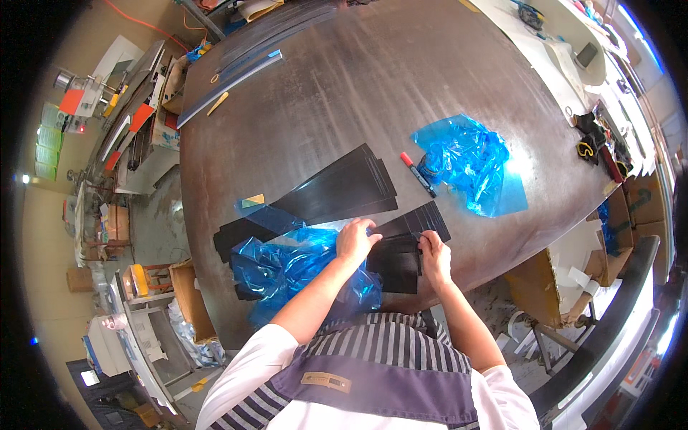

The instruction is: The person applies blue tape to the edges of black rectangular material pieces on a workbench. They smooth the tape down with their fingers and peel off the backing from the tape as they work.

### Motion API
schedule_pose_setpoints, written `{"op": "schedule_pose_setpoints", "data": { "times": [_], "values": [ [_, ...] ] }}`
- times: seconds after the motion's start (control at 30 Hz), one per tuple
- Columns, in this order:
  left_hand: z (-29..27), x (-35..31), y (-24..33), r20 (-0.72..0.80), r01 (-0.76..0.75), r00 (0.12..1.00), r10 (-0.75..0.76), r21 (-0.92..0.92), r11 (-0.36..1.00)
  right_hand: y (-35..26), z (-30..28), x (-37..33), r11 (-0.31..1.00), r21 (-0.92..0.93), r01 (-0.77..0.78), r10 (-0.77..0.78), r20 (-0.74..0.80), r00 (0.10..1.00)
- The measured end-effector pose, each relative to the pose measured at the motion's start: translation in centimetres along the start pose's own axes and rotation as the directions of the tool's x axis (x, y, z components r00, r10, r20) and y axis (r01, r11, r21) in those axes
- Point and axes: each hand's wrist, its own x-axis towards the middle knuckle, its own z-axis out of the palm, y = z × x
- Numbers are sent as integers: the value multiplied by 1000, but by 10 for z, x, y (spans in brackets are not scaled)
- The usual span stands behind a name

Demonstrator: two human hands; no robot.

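Observation:
Thin black strips (396, 265) lie in overlapping stacks at the near side of the table, in front of my body. My right hand (435, 259) is closed, its thumb and fingers pinching the strips' right edge. At their left end my left hand (354, 242) curls its thumb and forefinger around the edge; the other fingers are partly hidden. Crumpled blue plastic film (287, 265) lies under and beside my left wrist, over more black pieces. Farther off, a larger fanned stack of black sheets (340, 188) points away to the right.
A second crumpled blue film (469, 168) lies to the right, with a red-capped marker (418, 174) beside it. A small yellowish block (252, 201) sits at the left stack. A long metal ruler (229, 87) and a yellow tool (218, 103) lie at the table's (344, 100) far left.

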Motion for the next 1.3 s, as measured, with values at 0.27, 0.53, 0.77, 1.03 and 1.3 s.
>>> {"op": "schedule_pose_setpoints", "data": {
  "times": [0.27, 0.53, 0.77, 1.03, 1.3],
  "values": [
    [-8, -7, 12, 217, -129, 961, 173, -202, 971, 12, -7, 10, 994, 94, -61, 67, -62, 996],
    [26, -19, 6, 54, -196, 975, 217, -255, 947, -10, -20, 16, 893, -398, 209, -253, -59, 966],
    [27, -22, 20, 106, -78, 991, 87, -85, 993, -14, -4, -11, 768, -428, 477, -431, 206, 879],
    [26, -23, 23, 101, -70, 992, 80, -92, 993, -7, 0, -10, 811, -428, 399, -420, 48, 906],
    [16, -26, 32, 119, -223, 966, 228, -53, 973, -8, -14, -7, 912, -269, 309, -336, -57, 940]
  ]
}}
